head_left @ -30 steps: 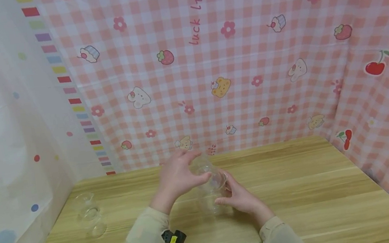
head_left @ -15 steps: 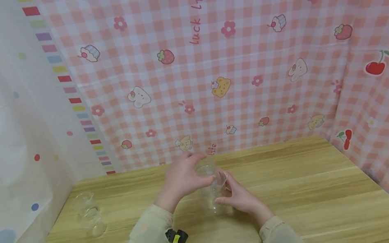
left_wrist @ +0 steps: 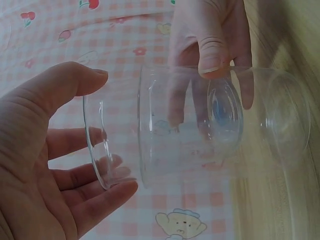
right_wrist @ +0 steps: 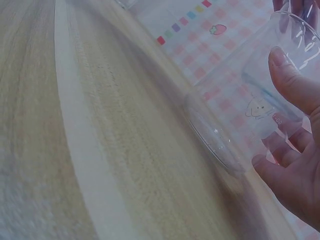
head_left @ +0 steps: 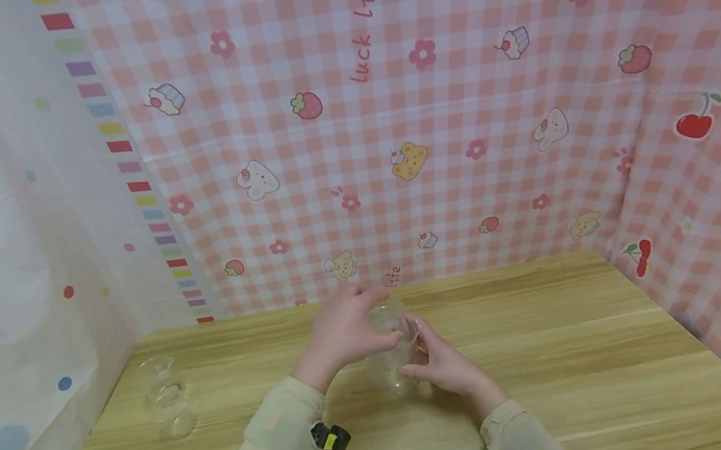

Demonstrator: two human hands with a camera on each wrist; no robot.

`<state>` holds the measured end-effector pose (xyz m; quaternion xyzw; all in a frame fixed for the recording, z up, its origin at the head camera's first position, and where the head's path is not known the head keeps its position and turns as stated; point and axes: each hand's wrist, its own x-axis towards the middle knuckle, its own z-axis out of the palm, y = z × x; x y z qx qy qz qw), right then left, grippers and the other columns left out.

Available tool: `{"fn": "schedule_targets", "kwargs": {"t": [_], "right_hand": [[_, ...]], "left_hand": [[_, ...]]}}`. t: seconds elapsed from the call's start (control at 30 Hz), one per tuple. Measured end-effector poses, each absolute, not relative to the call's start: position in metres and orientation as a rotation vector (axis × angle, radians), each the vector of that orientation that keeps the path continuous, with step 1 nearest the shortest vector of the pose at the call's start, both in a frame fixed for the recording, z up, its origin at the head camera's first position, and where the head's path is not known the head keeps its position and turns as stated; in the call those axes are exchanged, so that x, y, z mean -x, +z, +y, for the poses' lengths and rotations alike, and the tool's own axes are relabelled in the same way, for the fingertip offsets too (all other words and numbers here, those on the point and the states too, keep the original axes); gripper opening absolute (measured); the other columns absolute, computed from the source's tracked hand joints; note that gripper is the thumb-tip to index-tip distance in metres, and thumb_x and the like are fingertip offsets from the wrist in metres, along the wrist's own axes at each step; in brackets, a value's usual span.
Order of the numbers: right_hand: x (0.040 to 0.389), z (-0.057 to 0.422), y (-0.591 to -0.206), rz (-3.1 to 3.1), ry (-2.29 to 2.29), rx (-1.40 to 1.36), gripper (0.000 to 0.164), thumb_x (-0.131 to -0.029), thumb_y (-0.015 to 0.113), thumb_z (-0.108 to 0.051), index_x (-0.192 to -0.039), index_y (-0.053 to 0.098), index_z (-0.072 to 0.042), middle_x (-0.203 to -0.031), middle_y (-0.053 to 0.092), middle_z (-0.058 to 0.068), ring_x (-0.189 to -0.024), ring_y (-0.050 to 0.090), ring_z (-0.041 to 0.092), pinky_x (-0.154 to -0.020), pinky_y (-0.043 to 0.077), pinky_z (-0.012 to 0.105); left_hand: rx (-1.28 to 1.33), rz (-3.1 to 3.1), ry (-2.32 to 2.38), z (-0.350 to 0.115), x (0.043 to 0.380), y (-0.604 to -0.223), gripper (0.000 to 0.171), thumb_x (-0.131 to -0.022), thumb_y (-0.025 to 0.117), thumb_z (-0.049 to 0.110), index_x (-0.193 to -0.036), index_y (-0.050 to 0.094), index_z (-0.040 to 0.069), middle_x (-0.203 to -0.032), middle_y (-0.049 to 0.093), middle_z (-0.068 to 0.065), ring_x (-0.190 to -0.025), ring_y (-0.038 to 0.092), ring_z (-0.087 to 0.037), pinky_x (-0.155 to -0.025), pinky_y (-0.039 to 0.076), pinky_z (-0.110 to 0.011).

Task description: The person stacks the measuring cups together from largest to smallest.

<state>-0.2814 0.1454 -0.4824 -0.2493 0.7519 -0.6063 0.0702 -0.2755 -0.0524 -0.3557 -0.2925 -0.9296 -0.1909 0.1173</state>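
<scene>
Two clear glass beakers stand one partly inside the other at mid-table. My left hand (head_left: 347,327) grips the smaller, inner beaker (left_wrist: 120,112) near its rim, thumb on one side and fingers on the other. In the left wrist view, the inner base floats above the base of the larger, outer beaker (left_wrist: 272,120). My right hand (head_left: 445,363) holds that outer beaker from the right, thumb in front and fingers behind the glass. White printed marks show on the glass in the right wrist view.
More clear glassware (head_left: 169,398) with a pouring lip stands at the left of the wooden table (head_left: 562,381); whether it is one piece or several is hard to tell. A pink checked cloth (head_left: 455,112) hangs behind, and a white dotted cloth (head_left: 1,229) at the left.
My left hand has moved slightly right with the inner beaker, which has sunk further into the outer one. The right hand and the outer beaker have stayed in place.
</scene>
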Motion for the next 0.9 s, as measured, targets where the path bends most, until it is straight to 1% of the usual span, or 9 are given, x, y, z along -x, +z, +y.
{"fn": "schedule_targets", "kwargs": {"t": [0.2, 0.33, 0.43, 0.53, 0.63, 0.73, 0.9], "right_hand": [[0.2810, 0.1443, -0.4814, 2.251, -1.835, 0.750, 0.090, -0.089, 0.072, -0.003, -0.156, 0.011, -0.005, -0.160, 0.019, 0.023, -0.145, 0.023, 0.040, -0.114, 0.028, 0.051], [0.2809, 0.1435, -0.4815, 2.230, -1.851, 0.760, 0.089, -0.089, 0.071, 0.000, -0.156, 0.012, -0.004, -0.160, 0.019, 0.024, -0.145, 0.021, 0.040, -0.114, 0.027, 0.051], [0.2815, 0.1431, -0.4822, 2.218, -1.863, 0.782, 0.089, -0.088, 0.070, 0.003, -0.156, 0.013, -0.005, -0.159, 0.019, 0.025, -0.146, 0.020, 0.040, -0.115, 0.025, 0.050], [0.2821, 0.1432, -0.4830, 2.220, -1.863, 0.790, 0.089, -0.088, 0.070, 0.004, -0.156, 0.014, -0.006, -0.158, 0.021, 0.027, -0.145, 0.022, 0.040, -0.115, 0.026, 0.050], [0.2827, 0.1436, -0.4839, 2.233, -1.850, 0.797, 0.089, -0.088, 0.070, 0.003, -0.156, 0.014, -0.006, -0.158, 0.023, 0.026, -0.145, 0.023, 0.040, -0.115, 0.026, 0.050], [0.2824, 0.1439, -0.4837, 2.248, -1.834, 0.794, 0.089, -0.088, 0.070, 0.003, -0.156, 0.014, -0.008, -0.159, 0.024, 0.023, -0.145, 0.023, 0.038, -0.115, 0.026, 0.049], [0.2818, 0.1442, -0.4829, 2.250, -1.828, 0.787, 0.088, -0.088, 0.070, 0.004, -0.156, 0.016, -0.011, -0.159, 0.024, 0.021, -0.146, 0.024, 0.036, -0.115, 0.025, 0.050]], "left_hand": [[0.862, -2.774, -0.544, -0.0507, 0.2773, -0.3593, 0.063, -0.075, 0.080, 0.044, -0.127, 0.067, 0.012, -0.126, 0.062, -0.013, -0.110, 0.061, -0.029, -0.081, 0.055, -0.047], [0.892, -2.785, -0.536, -0.0496, 0.2775, -0.3602, 0.063, -0.075, 0.080, 0.043, -0.127, 0.067, 0.011, -0.125, 0.063, -0.014, -0.107, 0.062, -0.030, -0.079, 0.055, -0.048], [0.914, -2.781, -0.510, -0.0493, 0.2783, -0.3612, 0.063, -0.074, 0.081, 0.043, -0.127, 0.067, 0.011, -0.123, 0.063, -0.013, -0.105, 0.062, -0.029, -0.079, 0.056, -0.046], [0.931, -2.787, -0.470, -0.0486, 0.2790, -0.3615, 0.064, -0.073, 0.082, 0.044, -0.127, 0.067, 0.012, -0.122, 0.063, -0.011, -0.103, 0.062, -0.027, -0.079, 0.055, -0.044], [0.944, -2.802, -0.416, -0.0475, 0.2802, -0.3615, 0.065, -0.073, 0.082, 0.045, -0.127, 0.067, 0.013, -0.121, 0.064, -0.010, -0.103, 0.062, -0.025, -0.080, 0.055, -0.042], [0.947, -2.832, -0.369, -0.0460, 0.2812, -0.3609, 0.065, -0.073, 0.081, 0.045, -0.129, 0.066, 0.015, -0.123, 0.064, -0.008, -0.105, 0.062, -0.024, -0.082, 0.054, -0.042], [0.962, -2.887, -0.345, -0.0436, 0.2823, -0.3576, 0.065, -0.072, 0.081, 0.043, -0.129, 0.066, 0.016, -0.127, 0.063, -0.008, -0.110, 0.061, -0.026, -0.084, 0.054, -0.045]]}}
